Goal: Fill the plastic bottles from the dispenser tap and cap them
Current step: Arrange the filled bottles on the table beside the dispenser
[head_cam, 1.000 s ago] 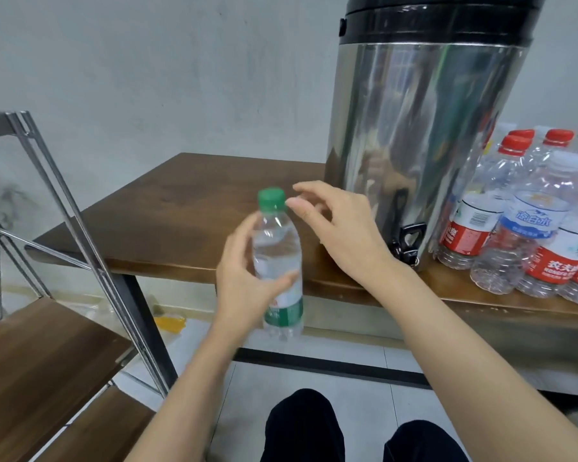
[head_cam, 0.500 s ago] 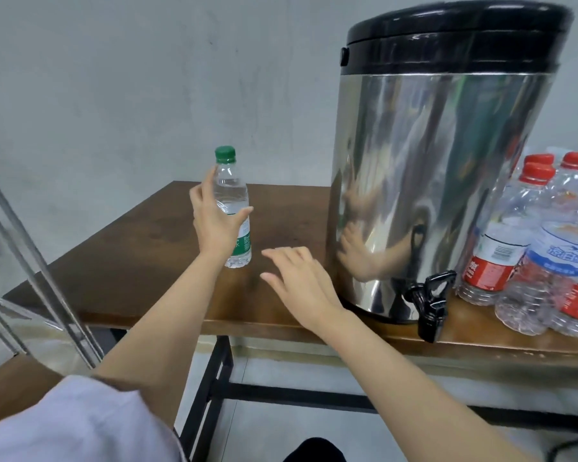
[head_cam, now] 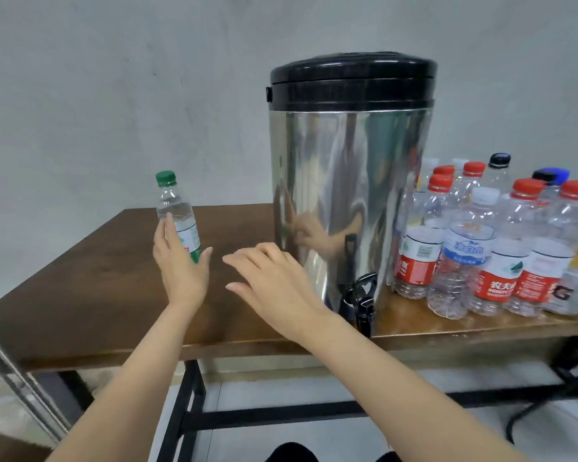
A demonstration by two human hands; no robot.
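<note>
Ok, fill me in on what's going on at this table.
A person's left hand grips a green-capped bottle, slightly tilted, over the wooden table to the left of the steel dispenser. Their right hand hovers open between bottle and dispenser, holding nothing. Nothing is under the tap. A cluster of capped bottles stands to the right of the dispenser.

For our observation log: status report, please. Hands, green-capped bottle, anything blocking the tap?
Left hand grips green-capped bottle, capped, left of dispenser. Right hand open, empty, above table. Tap clear; other bottles stand right of dispenser.
</note>
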